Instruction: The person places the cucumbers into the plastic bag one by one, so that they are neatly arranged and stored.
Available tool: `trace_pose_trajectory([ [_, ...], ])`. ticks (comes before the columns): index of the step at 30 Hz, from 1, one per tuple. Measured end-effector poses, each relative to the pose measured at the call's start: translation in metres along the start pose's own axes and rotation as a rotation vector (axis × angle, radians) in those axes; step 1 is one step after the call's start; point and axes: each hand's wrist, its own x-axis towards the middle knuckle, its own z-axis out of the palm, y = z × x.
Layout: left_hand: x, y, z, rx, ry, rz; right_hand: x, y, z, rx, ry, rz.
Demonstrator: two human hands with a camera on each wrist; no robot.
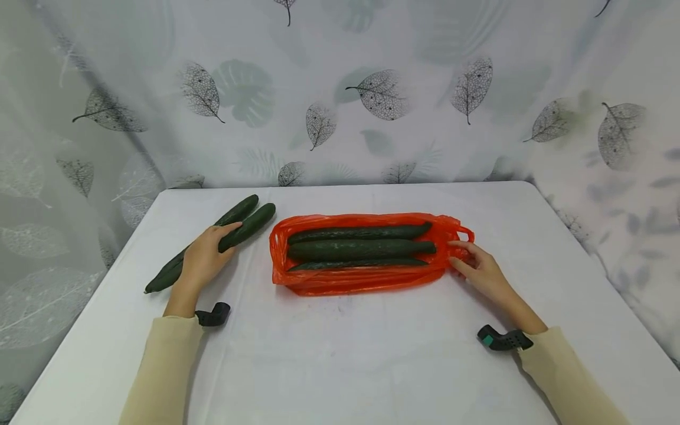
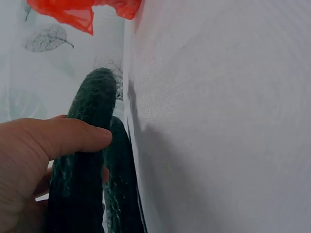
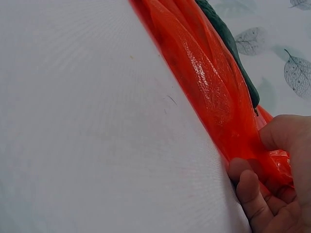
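Observation:
My left hand (image 1: pixel 203 258) grips a dark green cucumber (image 1: pixel 248 226) at the table's left side. Its thumb lies across the top of that cucumber (image 2: pixel 77 179) in the left wrist view. A second cucumber (image 1: pixel 169 271) lies alongside, partly hidden by the hand. In the middle, an orange-red plastic bag (image 1: pixel 345 286) is spread with its mouth upward. Inside it lie three cucumbers side by side, the thickest cucumber (image 1: pixel 361 249) in the middle. My right hand (image 1: pixel 486 274) pinches the bag's right end near a handle loop, thumb above and fingers curled below.
A white cloth covers the table (image 1: pixel 340 366). Behind it and along both sides hangs a pale curtain (image 1: pixel 340 153) with leaf prints. Each wrist wears a black camera band, the left band (image 1: pixel 213 314) and the right band (image 1: pixel 503 338).

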Motion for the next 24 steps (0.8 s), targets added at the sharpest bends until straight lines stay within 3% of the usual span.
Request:
trace_pose_trajectory([
  [5, 0.004, 0.011, -0.002, 0.007, 0.051, 0.014, 0.001, 0.002, -0.001, -0.006, 0.001, -0.005],
  [12, 0.008, 0.023, -0.007, 0.060, 0.128, 0.085, 0.002, 0.003, -0.001, 0.004, 0.001, -0.006],
  [18, 0.008, 0.034, -0.012, 0.062, 0.128, 0.102, 0.001, 0.001, -0.003, 0.021, -0.002, -0.005],
  [24, 0.005, 0.047, -0.018, 0.067, 0.153, 0.160, 0.000, 0.001, -0.003, 0.021, -0.013, -0.008],
])
